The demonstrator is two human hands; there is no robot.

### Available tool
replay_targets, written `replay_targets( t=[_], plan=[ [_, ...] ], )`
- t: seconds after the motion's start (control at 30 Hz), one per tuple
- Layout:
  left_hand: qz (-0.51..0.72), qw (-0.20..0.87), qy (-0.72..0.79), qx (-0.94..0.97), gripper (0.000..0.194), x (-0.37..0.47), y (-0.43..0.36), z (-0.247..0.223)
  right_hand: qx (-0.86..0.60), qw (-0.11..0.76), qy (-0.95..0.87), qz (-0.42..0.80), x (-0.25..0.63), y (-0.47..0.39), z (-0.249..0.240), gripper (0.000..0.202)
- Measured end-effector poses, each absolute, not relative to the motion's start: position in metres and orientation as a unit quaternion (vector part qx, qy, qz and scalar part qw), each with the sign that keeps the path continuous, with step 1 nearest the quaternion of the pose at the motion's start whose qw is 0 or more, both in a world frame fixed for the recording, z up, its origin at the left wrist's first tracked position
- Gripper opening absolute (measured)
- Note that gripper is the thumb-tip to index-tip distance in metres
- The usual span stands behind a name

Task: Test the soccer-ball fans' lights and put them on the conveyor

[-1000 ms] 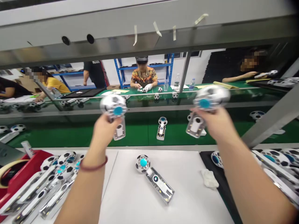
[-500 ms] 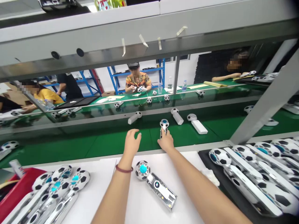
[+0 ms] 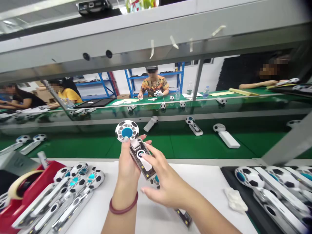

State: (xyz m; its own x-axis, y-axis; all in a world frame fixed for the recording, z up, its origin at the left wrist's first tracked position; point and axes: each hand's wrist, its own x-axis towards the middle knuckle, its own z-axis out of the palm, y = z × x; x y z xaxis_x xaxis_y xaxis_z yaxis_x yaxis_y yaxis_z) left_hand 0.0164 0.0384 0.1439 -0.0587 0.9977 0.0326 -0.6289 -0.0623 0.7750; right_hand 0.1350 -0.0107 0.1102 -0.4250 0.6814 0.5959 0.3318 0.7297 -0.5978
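Note:
My left hand (image 3: pixel 128 169) grips a handheld fan (image 3: pixel 126 131) above the near edge of the bench, thumb resting by its head. The fan has a round soccer-ball-patterned head with a blue centre, and a dark handle showing circuit parts and a small lit round display. My right hand (image 3: pixel 165 178) reaches over the handle, index fingertip at the display, thumb held apart below. Behind the right hand and forearm, a second fan (image 3: pixel 184 217) lies on the white bench top (image 3: pixel 156 214), mostly hidden.
Several fans (image 3: pixel 75 183) are stacked at left beside a red tape dispenser (image 3: pixel 31 182). A black tray (image 3: pixel 226 175) of fans sits at right, near a crumpled white wad (image 3: pixel 235 199). More fans lie on the green belt (image 3: pixel 97 146). A metal post (image 3: pixel 287 139) stands at right; co-workers sit opposite.
The fan that my right hand touched on the green belt is now raised nearer to me in my left hand. My right hand has drawn back to its handle. The view has turned left.

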Motion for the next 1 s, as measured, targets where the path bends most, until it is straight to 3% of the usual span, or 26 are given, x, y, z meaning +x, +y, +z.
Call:
replay_targets(
  t=[0.1, 0.23, 0.4, 0.6, 1.0],
  plan=[
    [0.628, 0.663, 0.284, 0.291, 0.045, 0.013, 0.023, 0.159, -0.325, 0.488, -0.765, 0.266, 0.123, -0.025, 0.114, 0.072],
    [0.627, 0.650, 0.293, 0.315, 0.040, 0.021, 0.016, 0.160, -0.342, 0.583, -0.625, 0.390, 0.114, -0.023, 0.113, 0.051],
    [0.646, 0.605, 0.319, 0.340, 0.046, 0.027, 0.014, 0.159, -0.275, 0.524, -0.536, 0.603, 0.120, -0.017, 0.121, 0.061],
    [0.655, 0.583, 0.326, 0.353, 0.043, 0.029, 0.006, 0.166, -0.226, 0.536, -0.470, 0.664, 0.120, -0.018, 0.123, 0.072],
    [0.652, 0.579, 0.323, 0.368, 0.041, 0.028, 0.003, 0.167, -0.223, 0.533, -0.478, 0.662, 0.121, -0.023, 0.130, 0.067]
  ],
)
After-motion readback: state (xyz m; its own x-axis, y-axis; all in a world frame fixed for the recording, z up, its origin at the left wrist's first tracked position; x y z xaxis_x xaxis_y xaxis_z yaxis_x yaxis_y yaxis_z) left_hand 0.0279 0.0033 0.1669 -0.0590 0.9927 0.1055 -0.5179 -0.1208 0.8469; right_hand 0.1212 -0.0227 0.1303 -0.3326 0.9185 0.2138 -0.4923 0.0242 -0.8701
